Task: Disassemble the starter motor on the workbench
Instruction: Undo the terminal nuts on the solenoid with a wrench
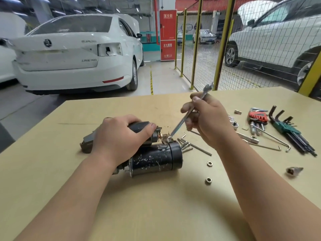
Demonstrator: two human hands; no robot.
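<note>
On the counter (52, 171), the left hand (119, 136) grips the starter motor (152, 160) while the right hand (206, 119) holds a wrench (184, 119) on its terminal.

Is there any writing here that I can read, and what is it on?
"消火栓": top panel of the red cabinet, as best it reads.
Lower cabinet labels: too blurred to read.
Boot lettering on the white car: too blurred to read.
Starter motor: no writing shows.

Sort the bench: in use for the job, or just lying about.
In use: starter motor, gripped by left hand; wrench, held by right hand.
Lying about: two loose nuts, red hex key set, green hex key set, loose hex keys.
</note>
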